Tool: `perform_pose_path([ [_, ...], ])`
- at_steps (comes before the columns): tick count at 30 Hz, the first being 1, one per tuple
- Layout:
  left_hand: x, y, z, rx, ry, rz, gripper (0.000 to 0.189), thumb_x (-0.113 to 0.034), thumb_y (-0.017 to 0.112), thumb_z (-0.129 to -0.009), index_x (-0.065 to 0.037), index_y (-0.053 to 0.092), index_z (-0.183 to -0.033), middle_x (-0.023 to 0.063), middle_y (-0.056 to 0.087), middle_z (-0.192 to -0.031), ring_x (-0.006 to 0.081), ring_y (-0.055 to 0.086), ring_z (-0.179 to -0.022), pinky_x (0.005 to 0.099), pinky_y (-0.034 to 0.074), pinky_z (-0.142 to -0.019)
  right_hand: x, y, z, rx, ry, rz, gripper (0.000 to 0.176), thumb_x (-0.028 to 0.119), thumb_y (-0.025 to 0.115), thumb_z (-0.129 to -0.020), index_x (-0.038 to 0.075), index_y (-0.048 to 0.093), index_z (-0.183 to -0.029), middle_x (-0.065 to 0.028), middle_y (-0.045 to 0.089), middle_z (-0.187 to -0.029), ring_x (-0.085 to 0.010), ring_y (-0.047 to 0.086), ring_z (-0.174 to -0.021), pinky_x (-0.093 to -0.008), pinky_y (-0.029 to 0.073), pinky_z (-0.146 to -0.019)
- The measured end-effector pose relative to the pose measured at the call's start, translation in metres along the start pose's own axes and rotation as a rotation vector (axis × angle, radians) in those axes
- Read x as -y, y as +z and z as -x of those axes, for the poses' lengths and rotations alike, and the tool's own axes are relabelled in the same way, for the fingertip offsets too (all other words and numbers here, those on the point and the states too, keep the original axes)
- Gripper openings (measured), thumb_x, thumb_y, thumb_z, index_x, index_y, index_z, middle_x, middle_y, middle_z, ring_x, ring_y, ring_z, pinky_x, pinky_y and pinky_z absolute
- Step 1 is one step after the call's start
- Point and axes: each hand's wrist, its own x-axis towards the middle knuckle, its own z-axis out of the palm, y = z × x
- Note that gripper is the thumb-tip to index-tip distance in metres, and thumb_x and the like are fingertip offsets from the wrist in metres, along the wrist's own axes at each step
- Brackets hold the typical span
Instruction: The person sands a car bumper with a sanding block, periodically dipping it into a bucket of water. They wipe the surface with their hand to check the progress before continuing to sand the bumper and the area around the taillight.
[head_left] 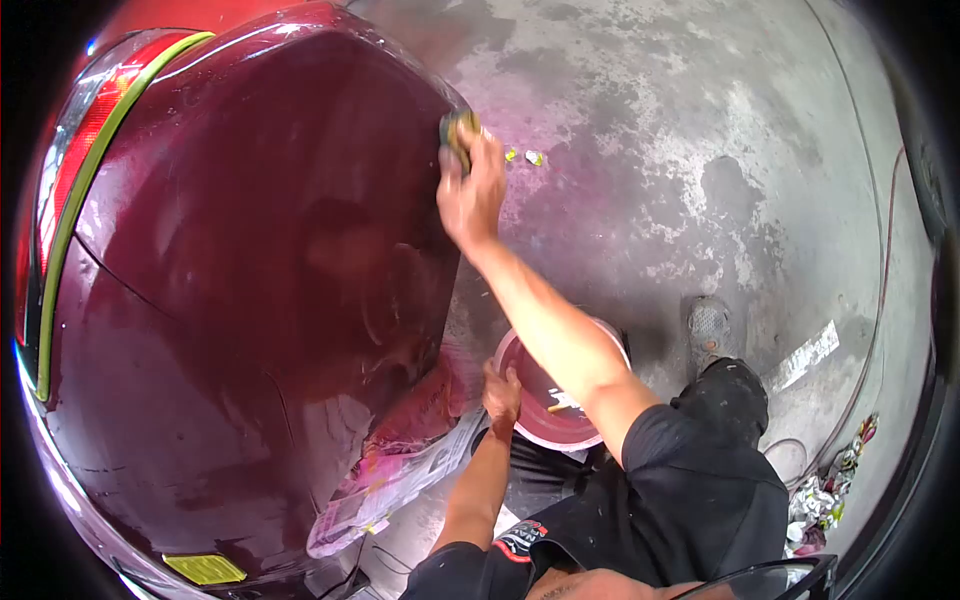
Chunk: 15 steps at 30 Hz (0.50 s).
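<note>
My right hand is stretched forward, its fingers wrapped round a small dark-and-yellow sanding pad, slightly blurred. The pad lies against the far right edge of a dark red, glossy car bumper. Closer to my body, my left hand grips the left rim of a round pinkish bucket. Inside that bucket shows reddish liquid with a pale object in it. My right forearm passes over the bucket and hides part of its rim.
Green tape edges the tail light; yellow tape sits low on the bumper. Pink-stained plastic sheeting hangs below it. On the grey floor are foil scraps, a hose, crumpled foil and my shoe.
</note>
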Motion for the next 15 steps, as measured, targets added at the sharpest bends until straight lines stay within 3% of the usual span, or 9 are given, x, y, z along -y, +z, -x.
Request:
perform_pose_path([
  [3, 0.005, 0.003, -0.001, -0.041, 0.074, -0.031, 0.053, -0.035, 0.062, -0.094, -0.004, 0.049, -0.134, 0.0300, 0.065, -0.115, 0.0473, 0.063, -0.107, 0.0503, 0.051, -0.091, -0.006, -0.008, -0.015, 0.042, -0.038, -0.052, 0.034, 0.020, 0.070, -0.092, 0.003, 0.063, -0.121, -0.0188, 0.060, -0.122, -0.0358, 0.058, -0.113, -0.0430, 0.047, -0.098],
  [4, 0.010, 0.003, -0.001, -0.037, 0.115, -0.057, 0.052, -0.036, 0.062, -0.095, -0.004, 0.050, -0.134, 0.0299, 0.066, -0.113, 0.0474, 0.063, -0.107, 0.0504, 0.051, -0.091, -0.005, -0.012, -0.013, 0.076, 0.039, -0.105, 0.034, 0.017, 0.072, -0.090, 0.004, 0.065, -0.120, -0.0166, 0.061, -0.119, -0.0331, 0.058, -0.114, -0.0414, 0.047, -0.099],
  [8, 0.004, 0.003, 0.000, -0.004, 0.049, -0.001, 0.051, -0.037, 0.062, -0.094, -0.004, 0.051, -0.132, 0.0292, 0.066, -0.112, 0.0477, 0.063, -0.105, 0.0507, 0.051, -0.089, -0.003, -0.022, -0.012, 0.180, 0.078, -0.084, 0.039, 0.010, 0.069, -0.089, 0.003, 0.059, -0.126, -0.0209, 0.059, -0.124, -0.0392, 0.057, -0.117, -0.0463, 0.047, -0.099],
  [9, 0.000, 0.001, 0.001, -0.039, 0.093, 0.004, 0.051, -0.036, 0.063, -0.094, -0.004, 0.051, -0.131, 0.0291, 0.066, -0.112, 0.0477, 0.064, -0.104, 0.0506, 0.051, -0.089, 0.000, -0.025, -0.003, 0.212, 0.119, -0.095, 0.040, 0.010, 0.068, -0.090, 0.002, 0.058, -0.128, -0.0221, 0.059, -0.127, -0.0402, 0.056, -0.119, -0.0470, 0.046, -0.100],
  [10, -0.001, -0.003, 0.003, -0.072, 0.137, 0.004, 0.051, -0.035, 0.063, -0.093, -0.003, 0.052, -0.131, 0.0290, 0.066, -0.112, 0.0477, 0.064, -0.103, 0.0504, 0.052, -0.088, 0.006, -0.024, 0.023, 0.103, 0.094, -0.090, 0.045, 0.007, 0.067, -0.090, 0.000, 0.055, -0.133, -0.0236, 0.058, -0.130, -0.0417, 0.057, -0.119, -0.0485, 0.046, -0.101],
  [11, 0.057, 0.033, -0.015, -0.176, 0.349, -0.032, 0.054, -0.037, 0.065, -0.092, -0.003, 0.052, -0.131, 0.0267, 0.067, -0.113, 0.0468, 0.064, -0.103, 0.0494, 0.052, -0.088, 0.000, -0.020, 0.063, 0.032, 0.090, -0.068, 0.046, 0.006, 0.067, -0.090, 0.000, 0.056, -0.134, -0.0234, 0.061, -0.129, -0.0417, 0.059, -0.119, -0.0476, 0.047, -0.102],
  [13, 0.115, 0.054, -0.028, 0.221, 0.306, -0.250, 0.056, -0.041, 0.063, -0.093, -0.003, 0.052, -0.133, 0.0241, 0.068, -0.114, 0.0454, 0.064, -0.106, 0.0491, 0.051, -0.091, 0.007, -0.035, 0.139, 0.138, 0.171, 0.012, 0.042, 0.005, 0.069, -0.089, 0.001, 0.061, -0.130, -0.0225, 0.062, -0.132, -0.0385, 0.059, -0.125, -0.0447, 0.047, -0.105],
  [14, 0.092, 0.051, -0.012, -0.006, 0.180, 0.308, 0.057, -0.043, 0.062, -0.094, -0.004, 0.054, -0.134, 0.0222, 0.067, -0.119, 0.0440, 0.063, -0.110, 0.0485, 0.051, -0.094, 0.007, -0.032, 0.149, 0.114, 0.167, -0.014, 0.039, 0.004, 0.069, -0.089, 0.001, 0.062, -0.127, -0.0220, 0.063, -0.131, -0.0384, 0.058, -0.125, -0.0443, 0.047, -0.105],
  [15, 0.076, 0.042, -0.006, 0.001, 0.170, 0.310, 0.057, -0.043, 0.062, -0.094, -0.004, 0.054, -0.134, 0.0222, 0.067, -0.119, 0.0440, 0.063, -0.110, 0.0485, 0.051, -0.094, 0.005, -0.032, 0.155, 0.094, 0.161, -0.034, 0.037, 0.004, 0.069, -0.088, 0.002, 0.064, -0.125, -0.0215, 0.064, -0.129, -0.0384, 0.058, -0.126, -0.0439, 0.047, -0.105],
])
